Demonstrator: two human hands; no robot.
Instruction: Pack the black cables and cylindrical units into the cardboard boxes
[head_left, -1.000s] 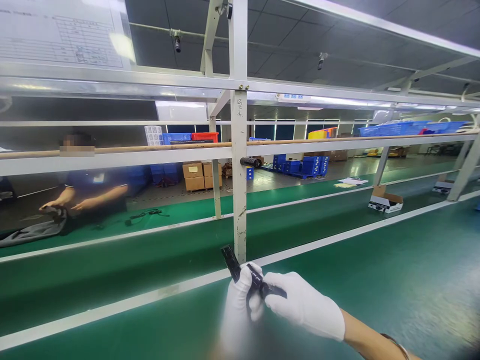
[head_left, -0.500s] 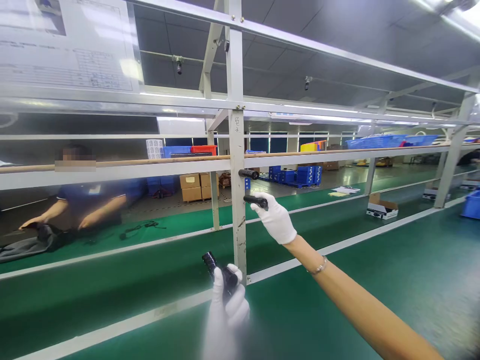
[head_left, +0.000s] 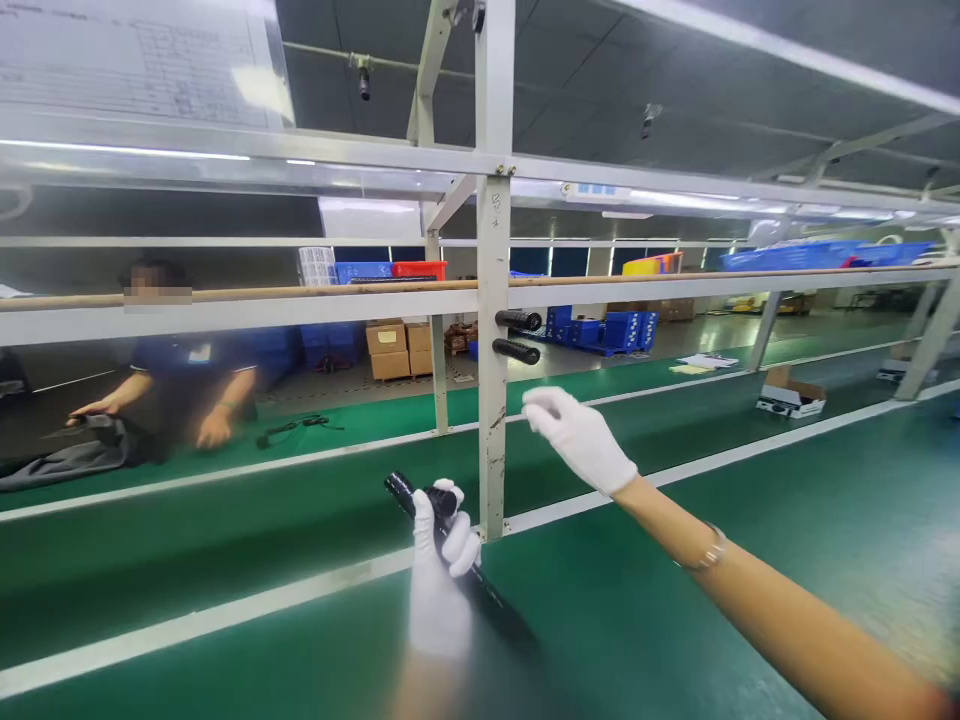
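My left hand, in a white glove, is closed around black tubes that look like flashlights. One points up and left, and a shorter round end shows between thumb and fingers. A dark length runs down right below the hand, blurred. Two similar black tubes stick out sideways from the white metal post: an upper tube and a lower tube. My right hand, also gloved, hovers just below and right of the lower tube, fingers loosely curved and apart, holding nothing.
Green bench surface spreads below, crossed by a white rail. Across the frame, a person handles grey cloth. A black cable lies nearby. An open carton stands at right; a wooden-edged shelf crosses behind the post.
My right hand has let go of the lower tube, which stays on the post, and has drawn back down and right. My left hand has risen slightly with its tubes; the view has shifted.
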